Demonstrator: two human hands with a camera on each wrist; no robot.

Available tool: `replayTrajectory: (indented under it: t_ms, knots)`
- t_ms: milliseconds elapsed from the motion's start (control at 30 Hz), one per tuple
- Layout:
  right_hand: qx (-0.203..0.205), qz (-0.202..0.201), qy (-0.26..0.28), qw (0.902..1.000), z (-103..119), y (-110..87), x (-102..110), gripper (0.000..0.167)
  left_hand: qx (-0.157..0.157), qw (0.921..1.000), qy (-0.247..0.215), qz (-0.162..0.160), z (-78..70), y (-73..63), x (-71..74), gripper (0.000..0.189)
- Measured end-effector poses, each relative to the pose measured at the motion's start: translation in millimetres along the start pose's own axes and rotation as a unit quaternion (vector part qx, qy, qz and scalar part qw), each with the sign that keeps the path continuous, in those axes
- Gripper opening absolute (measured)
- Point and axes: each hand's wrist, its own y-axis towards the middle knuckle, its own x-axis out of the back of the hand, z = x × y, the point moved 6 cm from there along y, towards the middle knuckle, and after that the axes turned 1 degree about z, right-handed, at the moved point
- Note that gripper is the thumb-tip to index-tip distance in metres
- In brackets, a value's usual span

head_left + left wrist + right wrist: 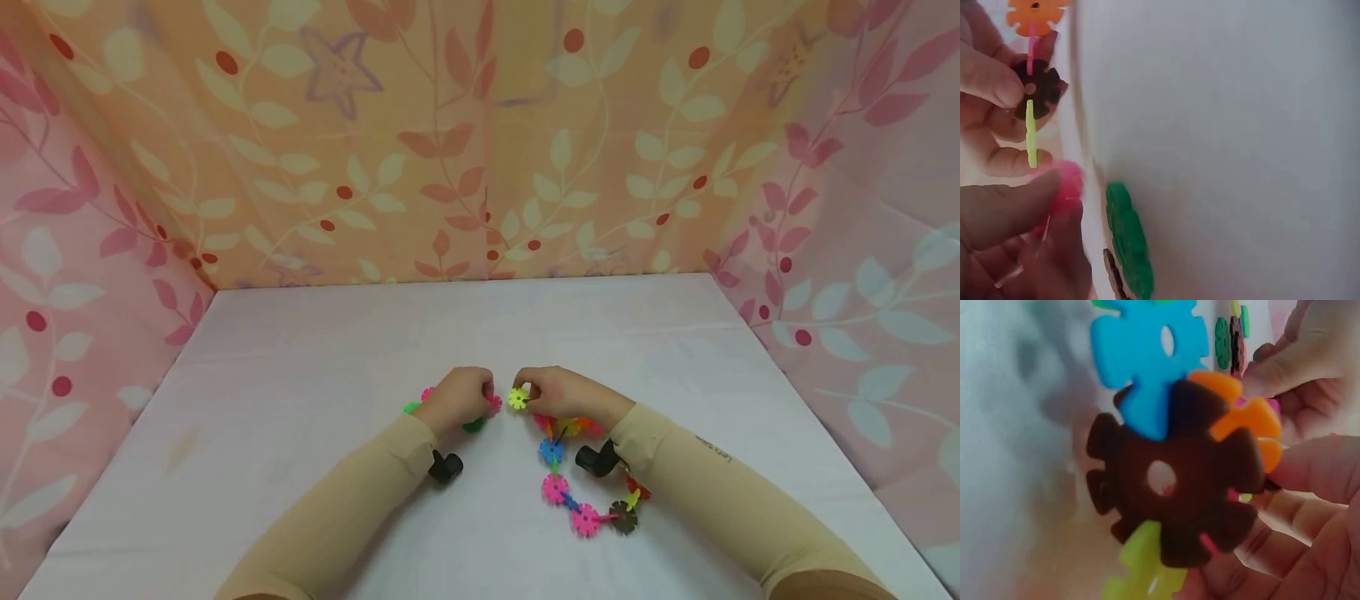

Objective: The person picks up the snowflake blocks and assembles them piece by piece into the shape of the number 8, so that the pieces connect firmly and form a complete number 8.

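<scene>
My left hand (461,392) pinches a pink notched snowflake disc (1071,181) between thumb and fingers. Facing it, my right hand (566,392) grips one end of a chain of interlocking snowflake discs by a dark disc (1038,90). A yellow disc (518,398) sticks out from that end toward the pink one, close to it in the left wrist view. The rest of the chain, with a blue disc (551,451) and pink ones, curves below my right hand. In the right wrist view, a brown disc (1129,469) of the chain is large in front, partly covering an orange one.
Loose discs lie by my left hand, among them a green one (1127,244) and a pink one (427,393). A white cloth covers the table (300,358). Patterned curtains (480,167) stand at the back and both sides. Black wrist cameras (447,467) hang under both forearms.
</scene>
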Motion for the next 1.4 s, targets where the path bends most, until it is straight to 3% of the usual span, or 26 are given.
replayTrajectory:
  t_ms: [233,400,633,867,1133,1400]
  knots:
    - [0.0,-0.022,0.001,0.9997,0,0.8,3,0.011,-0.01,0.9976,-0.048,-0.048,-2.7,-4.6,3.4,0.01]
    - [-0.004,-0.031,0.008,0.9995,0,1.9,6,0.01,-0.043,0.9953,-0.035,-0.079,-9.8,-8.7,6.3,0.005]
    - [0.002,-0.037,0.017,0.9992,0,3.3,8,0.014,-0.078,0.9917,-0.031,-0.097,-14.0,-13.2,6.0,0.008]
    - [-0.012,-0.039,0.037,0.9985,-3,5.0,8,0.018,-0.089,0.9885,-0.023,-0.12,-14.3,-13.0,7.6,0.008]
    - [-0.018,-0.041,0.038,0.9982,-4,5.5,7,0.02,-0.083,0.9898,-0.036,-0.11,-13.9,-13.8,6.5,0.009]
    - [-0.006,-0.037,0.038,0.9986,1,3.6,5,0.019,-0.098,0.9893,-0.007,-0.108,-16.7,-13.6,5.3,0.009]
